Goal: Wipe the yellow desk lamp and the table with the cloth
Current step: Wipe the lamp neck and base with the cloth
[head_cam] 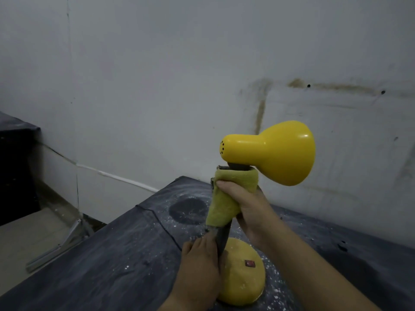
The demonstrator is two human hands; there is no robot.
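Note:
The yellow desk lamp [276, 151] stands on a dark, dusty table [125, 254], its shade pointing right and its round yellow base [243, 274] bearing a red switch. A yellow-green cloth [226, 198] is wrapped around the upper part of the dark neck. My right hand [249, 209] grips the cloth around the neck just under the shade. My left hand [199, 263] holds the lower neck right above the base.
White specks and a darker dust-free round patch [188, 211] mark the tabletop behind the lamp. A thin black cord [161, 223] runs across the table. A stained white wall stands close behind. Floor and a metal bracket [58, 245] lie to the left.

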